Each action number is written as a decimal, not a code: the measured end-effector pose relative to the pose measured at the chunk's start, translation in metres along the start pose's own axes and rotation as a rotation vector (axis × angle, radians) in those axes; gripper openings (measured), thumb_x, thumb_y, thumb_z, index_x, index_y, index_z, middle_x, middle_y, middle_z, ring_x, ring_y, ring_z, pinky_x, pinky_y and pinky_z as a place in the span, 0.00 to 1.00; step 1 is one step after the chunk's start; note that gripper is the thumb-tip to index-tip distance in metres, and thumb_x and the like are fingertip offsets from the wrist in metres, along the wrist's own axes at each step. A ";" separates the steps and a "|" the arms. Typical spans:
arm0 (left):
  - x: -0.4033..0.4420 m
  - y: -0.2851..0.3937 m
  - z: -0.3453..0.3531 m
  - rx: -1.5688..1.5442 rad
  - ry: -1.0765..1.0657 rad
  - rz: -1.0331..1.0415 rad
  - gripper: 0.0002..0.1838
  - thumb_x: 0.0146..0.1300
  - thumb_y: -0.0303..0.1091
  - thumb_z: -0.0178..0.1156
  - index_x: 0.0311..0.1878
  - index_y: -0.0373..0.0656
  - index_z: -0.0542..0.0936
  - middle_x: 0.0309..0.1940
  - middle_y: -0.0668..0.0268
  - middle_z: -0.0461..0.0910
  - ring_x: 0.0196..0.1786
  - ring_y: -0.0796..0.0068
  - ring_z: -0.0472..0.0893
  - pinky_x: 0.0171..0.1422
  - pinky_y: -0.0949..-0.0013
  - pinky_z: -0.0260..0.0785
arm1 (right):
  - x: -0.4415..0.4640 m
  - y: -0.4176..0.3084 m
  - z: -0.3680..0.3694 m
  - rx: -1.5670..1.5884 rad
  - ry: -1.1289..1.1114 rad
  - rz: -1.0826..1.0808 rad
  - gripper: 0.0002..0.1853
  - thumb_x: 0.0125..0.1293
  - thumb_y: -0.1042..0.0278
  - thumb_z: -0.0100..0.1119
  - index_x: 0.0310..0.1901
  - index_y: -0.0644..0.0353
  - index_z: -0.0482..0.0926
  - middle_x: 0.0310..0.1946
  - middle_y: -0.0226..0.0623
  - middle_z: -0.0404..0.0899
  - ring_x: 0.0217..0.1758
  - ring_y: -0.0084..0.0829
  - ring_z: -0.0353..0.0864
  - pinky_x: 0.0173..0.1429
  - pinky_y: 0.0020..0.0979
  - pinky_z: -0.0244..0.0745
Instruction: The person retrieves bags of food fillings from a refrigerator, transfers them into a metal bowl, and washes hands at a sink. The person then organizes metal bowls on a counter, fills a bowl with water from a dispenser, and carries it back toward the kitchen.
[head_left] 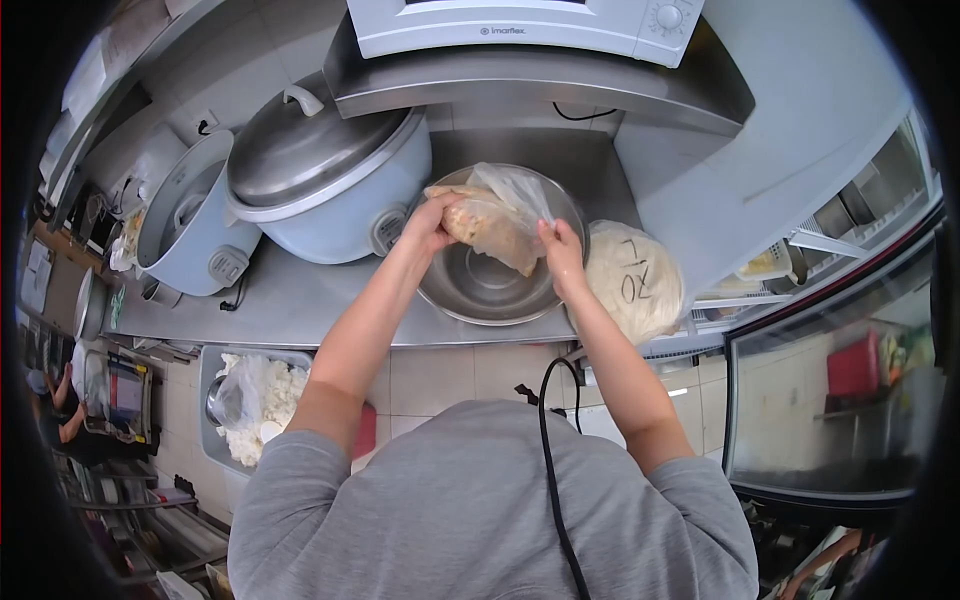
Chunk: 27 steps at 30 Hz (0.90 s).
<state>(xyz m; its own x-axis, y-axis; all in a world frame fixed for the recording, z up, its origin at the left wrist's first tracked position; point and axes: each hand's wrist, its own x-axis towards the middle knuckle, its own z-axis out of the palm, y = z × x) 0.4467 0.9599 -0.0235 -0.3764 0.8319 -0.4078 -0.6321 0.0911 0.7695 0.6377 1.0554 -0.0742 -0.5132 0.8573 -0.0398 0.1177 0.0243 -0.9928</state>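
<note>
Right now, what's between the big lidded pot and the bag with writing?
In the head view, the metal bowl, with a clear bag held over it.

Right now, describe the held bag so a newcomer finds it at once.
On the steel counter stands a round metal bowl. Above it, the left hand and right hand hold a see-through bag, its contents orange-tinged, unlike the pale, black-marked bag alongside.

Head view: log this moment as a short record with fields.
Left hand: gripping the filled part of a clear plastic bag of pale orange food
Right hand: pinching the bag's loose plastic
Beneath it: round stainless-steel bowl on a grey metal counter
Left of bowl: light-blue cooker with metal lid
Right of bowl: translucent bag with black writing
</note>
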 end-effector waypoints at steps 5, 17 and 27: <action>-0.008 -0.003 0.018 0.163 0.079 0.267 0.18 0.51 0.28 0.52 0.46 0.35 0.65 0.37 0.54 0.75 0.43 0.64 0.76 0.44 0.59 0.71 | -0.053 -0.052 0.028 0.464 -0.364 0.246 0.11 0.63 0.58 0.43 0.31 0.56 0.68 0.27 0.30 0.72 0.29 0.23 0.72 0.34 0.25 0.67; 0.014 -0.047 0.039 1.129 -0.103 0.213 0.36 0.41 0.61 0.57 0.44 0.38 0.72 0.42 0.52 0.72 0.49 0.56 0.70 0.52 0.66 0.62 | 0.027 -0.059 -0.041 0.374 -0.173 0.048 0.06 0.61 0.67 0.44 0.32 0.54 0.71 0.24 0.25 0.70 0.27 0.19 0.68 0.28 0.20 0.61; -0.032 0.008 0.161 1.072 -0.167 1.198 0.33 0.40 0.22 0.57 0.55 0.51 0.65 0.39 0.63 0.70 0.33 0.71 0.70 0.38 0.73 0.65 | -0.054 -0.206 -0.118 0.052 -0.179 -0.467 0.11 0.62 0.58 0.45 0.31 0.57 0.71 0.27 0.25 0.72 0.33 0.20 0.70 0.44 0.25 0.63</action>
<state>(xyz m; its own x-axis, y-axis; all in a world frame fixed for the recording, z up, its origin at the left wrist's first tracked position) 0.5628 1.0217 0.0743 -0.1605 0.7439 0.6487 0.7218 -0.3599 0.5912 0.7414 1.0650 0.1458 -0.6392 0.6592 0.3961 -0.1999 0.3550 -0.9133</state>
